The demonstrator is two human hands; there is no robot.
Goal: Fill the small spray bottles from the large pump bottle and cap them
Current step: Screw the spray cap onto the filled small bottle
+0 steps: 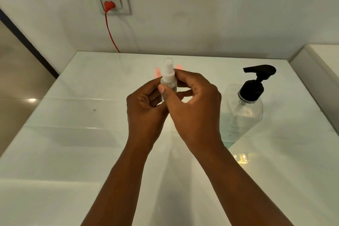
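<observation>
two hands meet at the centre of the frame over a white table (64,152), both holding one small spray bottle (168,82) upright: the left hand (145,108) grips its clear body, the right hand (192,104) pinches near its white sprayer. one large pump bottle (242,113) stands at right; one red plug (109,6) sits in the upper-left wall socket (111,0).

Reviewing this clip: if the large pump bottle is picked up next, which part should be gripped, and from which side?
Probably the clear body of the large pump bottle, just below its shoulder, approached by the right hand from the near-left side. It stands upright on the table, and the black pump head is narrow, so a grip there looks less steady.
</observation>
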